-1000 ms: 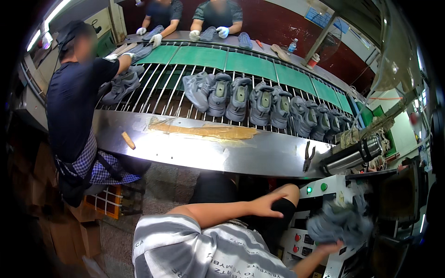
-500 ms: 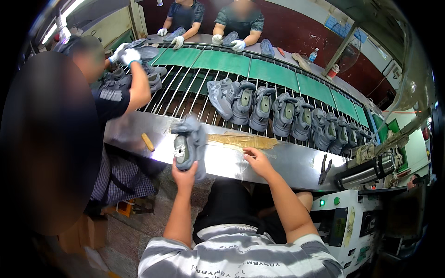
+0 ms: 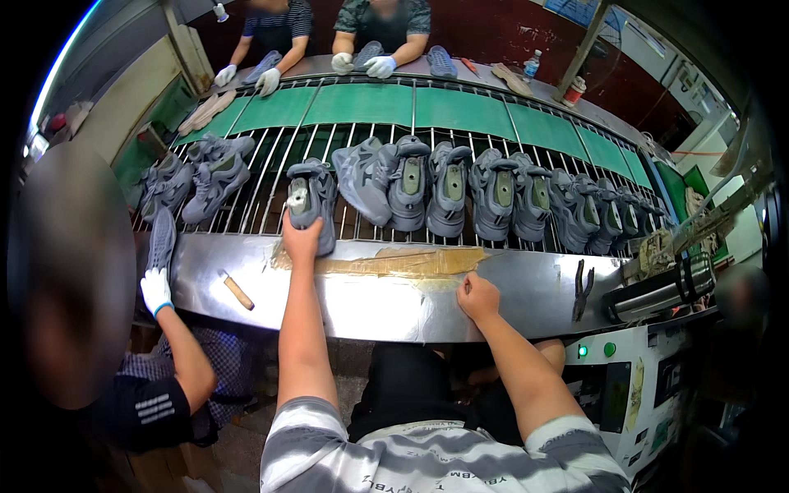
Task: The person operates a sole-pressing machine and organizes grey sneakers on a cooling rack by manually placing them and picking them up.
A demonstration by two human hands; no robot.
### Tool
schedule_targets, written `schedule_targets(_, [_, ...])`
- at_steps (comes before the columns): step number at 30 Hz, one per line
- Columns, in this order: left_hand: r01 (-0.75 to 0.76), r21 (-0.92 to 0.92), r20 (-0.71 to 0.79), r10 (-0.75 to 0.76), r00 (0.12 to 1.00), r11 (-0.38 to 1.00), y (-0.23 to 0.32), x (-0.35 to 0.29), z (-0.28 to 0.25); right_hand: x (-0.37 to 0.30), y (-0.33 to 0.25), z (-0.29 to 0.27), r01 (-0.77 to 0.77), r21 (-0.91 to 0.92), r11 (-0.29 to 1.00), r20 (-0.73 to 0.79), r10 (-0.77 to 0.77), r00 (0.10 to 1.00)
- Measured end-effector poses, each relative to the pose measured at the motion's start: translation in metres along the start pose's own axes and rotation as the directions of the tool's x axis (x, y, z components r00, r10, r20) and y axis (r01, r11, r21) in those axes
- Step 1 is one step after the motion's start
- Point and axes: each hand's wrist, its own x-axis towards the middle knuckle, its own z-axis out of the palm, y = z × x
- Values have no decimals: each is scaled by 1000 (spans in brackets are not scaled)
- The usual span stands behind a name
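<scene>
My left hand grips the heel of a grey sneaker at the near edge of the roller rack. The sneaker's toe points away from me, and something whitish shows inside its opening. To its right stands a row of similar grey sneakers, the nearest of them leaning over. My right hand is closed above the metal ledge, by the right end of a strip of brown tape. Whatever its curled fingers may hold is hidden.
On the ledge lie a wooden-handled tool and dark pliers; a steel flask is at the right. A gloved co-worker's hand holds a grey sole at left. Two people sit across the rack.
My left hand has carried the sneaker forward from over the ledge to the rack. My right hand has curled closed and shifted slightly right. The co-worker at left has lowered an arm to a sole.
</scene>
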Motion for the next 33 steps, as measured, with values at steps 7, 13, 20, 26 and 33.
schedule_targets(7, [-100, -159, 101, 117, 988, 982, -54, 59, 49, 4, -9, 1, 22, -2, 1000, -34, -22, 999])
schedule_targets(13, [-19, -72, -246, 0, 969, 997, -19, -39, 87, 4, -6, -1, -1, 2, 1000, -41, 1, 999])
schedule_targets(20, [302, -579, 217, -214, 953, 757, 25, -25, 159, 4, -13, -8, 15, 4, 1000, -17, -15, 1000])
schedule_targets(26, [529, -612, 408, -339, 848, 587, 26, 8, 126, 4, -11, -3, 17, 31, 999, -52, -16, 999])
schedule_targets(33, [690, -620, 679, -184, 711, 373, 40, -123, -21, 0, -7, -3, -85, 75, 994, 31, 82, 996])
